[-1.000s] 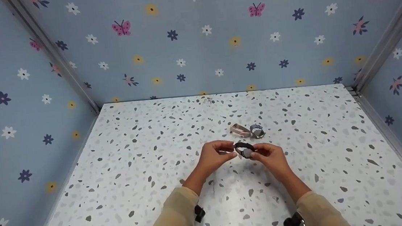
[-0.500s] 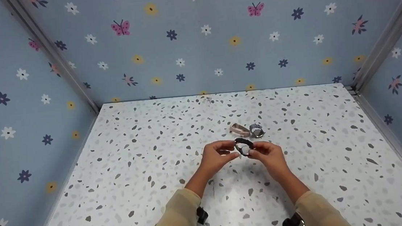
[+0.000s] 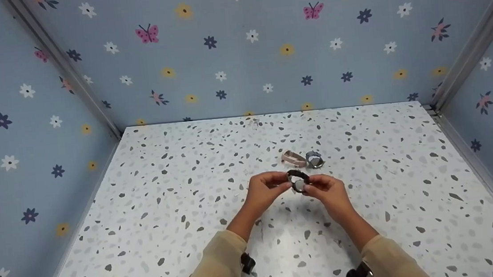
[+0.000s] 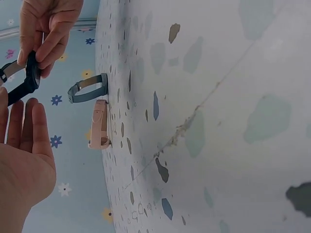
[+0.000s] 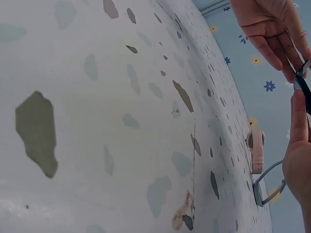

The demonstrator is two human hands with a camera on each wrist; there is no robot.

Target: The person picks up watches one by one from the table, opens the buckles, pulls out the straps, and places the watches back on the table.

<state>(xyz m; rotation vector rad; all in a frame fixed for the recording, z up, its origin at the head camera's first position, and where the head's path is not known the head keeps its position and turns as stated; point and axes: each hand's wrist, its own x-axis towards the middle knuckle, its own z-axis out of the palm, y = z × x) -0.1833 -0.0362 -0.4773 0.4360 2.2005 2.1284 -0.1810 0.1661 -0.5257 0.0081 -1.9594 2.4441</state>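
While its strap (image 3: 297,173) curves | watch (image 4: 32,73): black | disc (image 3: 299,185): round, grey

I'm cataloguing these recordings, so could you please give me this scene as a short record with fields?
left hand: grips one side of the black watch
right hand: pinches the watch's other side
black watch: held up off the table
on the table: pink-banded watch; gray-blue watch close beside it, to its right in the head view
sleeves: beige
backdrop: blue panels with flowers and butterflies
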